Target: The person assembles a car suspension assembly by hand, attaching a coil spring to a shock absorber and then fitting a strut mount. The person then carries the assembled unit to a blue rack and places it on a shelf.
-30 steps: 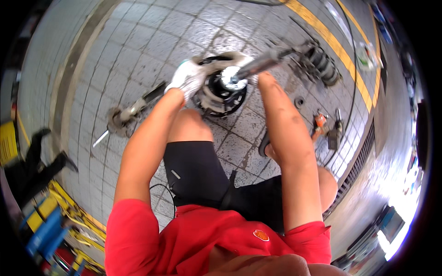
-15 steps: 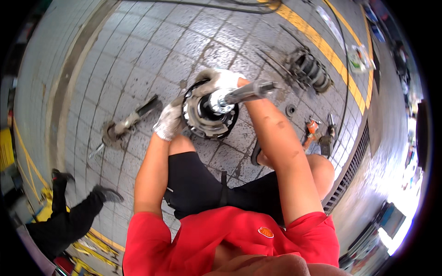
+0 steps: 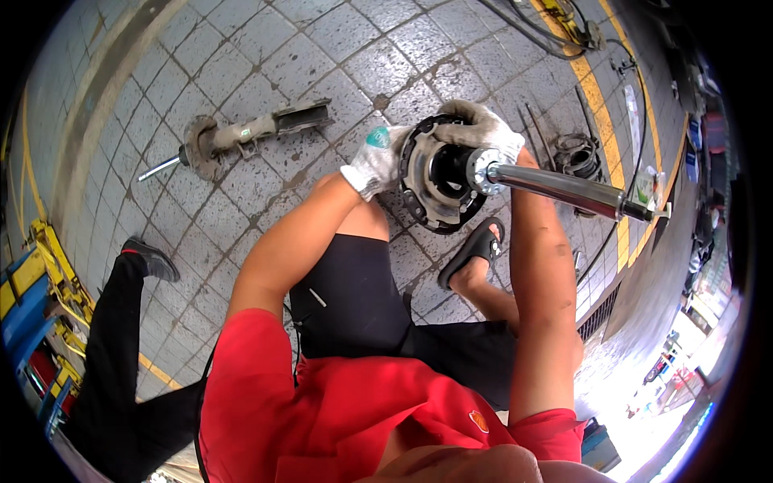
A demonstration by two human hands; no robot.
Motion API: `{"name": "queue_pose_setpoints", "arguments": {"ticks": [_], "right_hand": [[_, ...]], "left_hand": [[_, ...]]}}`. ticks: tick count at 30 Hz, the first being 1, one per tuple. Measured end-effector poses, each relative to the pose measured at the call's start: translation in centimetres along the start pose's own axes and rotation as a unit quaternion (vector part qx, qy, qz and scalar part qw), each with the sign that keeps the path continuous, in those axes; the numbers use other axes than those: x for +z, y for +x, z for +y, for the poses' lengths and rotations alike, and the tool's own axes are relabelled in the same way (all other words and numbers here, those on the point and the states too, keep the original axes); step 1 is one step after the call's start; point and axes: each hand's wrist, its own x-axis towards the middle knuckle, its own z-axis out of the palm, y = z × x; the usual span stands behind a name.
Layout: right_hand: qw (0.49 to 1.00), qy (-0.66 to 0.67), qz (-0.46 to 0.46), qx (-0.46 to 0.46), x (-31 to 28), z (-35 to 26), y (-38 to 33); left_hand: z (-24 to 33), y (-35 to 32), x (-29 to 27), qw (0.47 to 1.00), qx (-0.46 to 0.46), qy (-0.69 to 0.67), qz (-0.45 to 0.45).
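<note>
Right hand [image 3: 481,130] clasped far rim of spring seat [image 3: 419,189]; left hand [image 3: 378,163] braced left rim, finger closure hidden; likely steadied tilted strut [image 3: 555,187].

Floor: grey square tiles [image 3: 241,76], scuffed and stained, fill the middle and upper left of the frame.
Loose strut [image 3: 248,131]: lies on the tiles left of centre, its bright rod pointing left.
Coil spring [image 3: 577,155]: dark, at the right of the frame, partly hidden.
Yellow stripe [image 3: 594,90]: runs down the upper right.
Black hose [image 3: 530,39]: curves through the upper right.
Plastic bag [image 3: 646,187]: clear, right edge region.
Drain grate [image 3: 598,315]: lower right.
Co-worker's leg [image 3: 118,338]: black trousers, dark shoe [image 3: 153,260], lower left.
Equipment [image 3: 60,274]: yellow and blue, far left.
</note>
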Motion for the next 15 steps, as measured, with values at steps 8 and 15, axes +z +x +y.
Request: {"name": "queue_pose_setpoints", "arguments": {"ticks": [8, 15], "right_hand": [[0.998, -0.047, -0.032, -0.028, -0.2, 0.3, 0.5], [0.991, -0.090, -0.081, 0.052, 0.0, -2.1, 2.0]], "left_hand": [[1.4, 1.5, -0.7, 0.931, 0.198, 0.303, -0.042], [-1.5, 3.3, -3.2, 0.864, 0.303, 0.399, -0.054]]}}
